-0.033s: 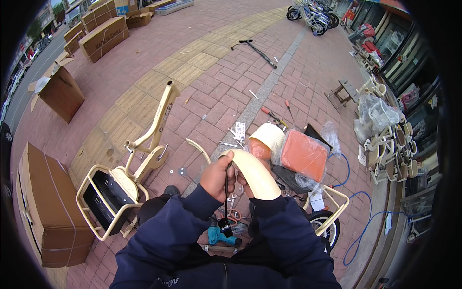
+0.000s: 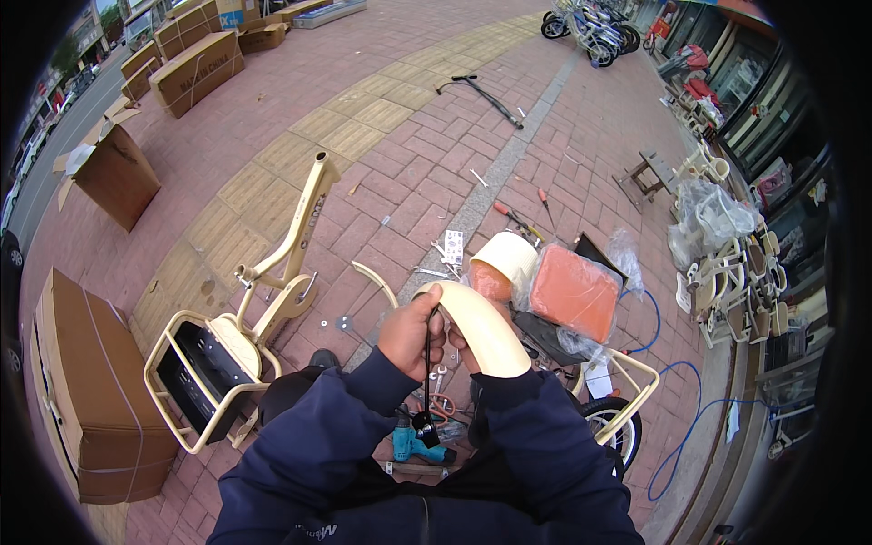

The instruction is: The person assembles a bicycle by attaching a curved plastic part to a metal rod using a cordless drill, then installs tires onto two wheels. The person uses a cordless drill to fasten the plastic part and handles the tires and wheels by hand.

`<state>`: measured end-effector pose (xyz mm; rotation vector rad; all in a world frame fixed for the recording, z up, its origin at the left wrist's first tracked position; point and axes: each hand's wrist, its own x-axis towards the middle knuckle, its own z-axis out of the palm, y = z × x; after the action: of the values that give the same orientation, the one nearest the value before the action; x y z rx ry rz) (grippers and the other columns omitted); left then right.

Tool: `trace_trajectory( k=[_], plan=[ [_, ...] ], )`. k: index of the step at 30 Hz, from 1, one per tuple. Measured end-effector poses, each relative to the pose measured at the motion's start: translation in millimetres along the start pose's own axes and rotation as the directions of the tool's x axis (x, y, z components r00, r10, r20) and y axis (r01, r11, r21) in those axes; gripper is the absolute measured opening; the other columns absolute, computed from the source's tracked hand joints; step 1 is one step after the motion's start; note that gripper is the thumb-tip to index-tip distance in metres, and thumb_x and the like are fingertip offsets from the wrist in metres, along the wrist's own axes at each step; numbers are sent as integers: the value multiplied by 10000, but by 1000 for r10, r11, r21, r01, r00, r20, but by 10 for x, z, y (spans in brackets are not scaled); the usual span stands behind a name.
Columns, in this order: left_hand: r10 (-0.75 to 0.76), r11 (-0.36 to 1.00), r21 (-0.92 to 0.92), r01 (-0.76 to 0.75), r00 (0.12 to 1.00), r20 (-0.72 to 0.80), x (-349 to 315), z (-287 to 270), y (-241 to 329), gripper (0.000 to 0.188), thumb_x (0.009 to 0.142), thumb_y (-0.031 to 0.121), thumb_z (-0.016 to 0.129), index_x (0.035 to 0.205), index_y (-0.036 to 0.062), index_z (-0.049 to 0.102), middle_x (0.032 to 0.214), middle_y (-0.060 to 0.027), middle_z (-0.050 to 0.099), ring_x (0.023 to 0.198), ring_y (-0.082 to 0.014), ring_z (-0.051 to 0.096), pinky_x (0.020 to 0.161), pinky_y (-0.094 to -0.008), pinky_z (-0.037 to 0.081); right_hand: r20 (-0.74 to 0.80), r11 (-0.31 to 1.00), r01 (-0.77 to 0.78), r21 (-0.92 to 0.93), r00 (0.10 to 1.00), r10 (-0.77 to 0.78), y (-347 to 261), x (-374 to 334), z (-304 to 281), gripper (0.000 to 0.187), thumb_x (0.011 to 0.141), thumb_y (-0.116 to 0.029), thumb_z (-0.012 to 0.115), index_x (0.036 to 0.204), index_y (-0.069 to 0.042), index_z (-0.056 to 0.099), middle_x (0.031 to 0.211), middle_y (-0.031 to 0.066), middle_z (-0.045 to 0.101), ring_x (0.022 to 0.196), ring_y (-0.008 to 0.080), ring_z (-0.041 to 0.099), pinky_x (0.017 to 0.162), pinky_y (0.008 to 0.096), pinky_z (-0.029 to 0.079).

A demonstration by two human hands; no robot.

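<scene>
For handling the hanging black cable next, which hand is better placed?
Probably the left hand: the black cable hangs against it, while the right hand is mostly hidden behind the cream mudguard.

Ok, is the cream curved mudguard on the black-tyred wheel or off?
Off: the left hand grips the mudguard, away from the wheel.

Differs in no visible way from the earlier picture; shows no shift to be made out in the left hand (image 2: 406, 341), the right hand (image 2: 460, 352) or the gripped curved cream piece (image 2: 479, 331).
</scene>
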<state>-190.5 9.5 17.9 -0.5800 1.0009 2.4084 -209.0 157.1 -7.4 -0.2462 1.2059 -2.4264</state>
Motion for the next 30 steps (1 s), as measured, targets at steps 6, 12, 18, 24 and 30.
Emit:
trace_trajectory(
  k=[6, 12, 18, 24, 30],
  plan=[
    [-14, 1000, -22, 14, 1000, -3, 0, -4, 16, 456, 988, 451, 501, 634, 171, 438, 535, 72, 355, 445, -65, 283, 414, -224, 198, 12, 996, -38, -82, 999, 39, 13, -14, -32, 316, 961, -175, 574, 1211, 18, 594, 909, 33, 658, 738, 81, 594, 619, 204, 460],
    [-21, 1000, -19, 21, 1000, -10, 12, -31, 1, 468, 987, 443, 502, 617, 162, 444, 525, 45, 403, 432, -89, 344, 402, -233, 224, -190, 988, -138, -67, 974, 123, 130, 18, 4, 220, 945, -206, 602, 1063, -21, 618, 768, 21, 586, 609, 78, 479, 533, 208, 361],
    [0, 1000, 28, 1, 1000, -16, 14, -10, -23, 496, 990, 461, 479, 595, 169, 416, 531, 59, 358, 449, -76, 292, 418, -229, 205, -184, 996, -72, -45, 981, 62, 126, -2, 17, 240, 946, -207, 597, 1087, -14, 611, 772, 31, 590, 594, 78, 475, 533, 205, 362],
    [-7, 1000, -1, 7, 1000, 0, -2, 12, -1, 502, 990, 459, 476, 582, 175, 404, 530, 61, 349, 450, -77, 287, 419, -232, 208, 46, 999, -51, -16, 998, 52, 31, -5, 7, 324, 963, -142, 540, 1212, 66, 547, 891, 119, 645, 753, 190, 641, 662, 264, 527],
    [-13, 1000, -18, 13, 1000, -19, 37, -29, -25, 483, 991, 440, 480, 596, 168, 418, 524, 50, 364, 435, -93, 321, 408, -238, 224, -2, 995, -87, 44, 996, 87, 83, -14, 24, 348, 974, -174, 526, 1217, 75, 543, 887, 123, 640, 729, 194, 627, 642, 265, 516]
  ],
)
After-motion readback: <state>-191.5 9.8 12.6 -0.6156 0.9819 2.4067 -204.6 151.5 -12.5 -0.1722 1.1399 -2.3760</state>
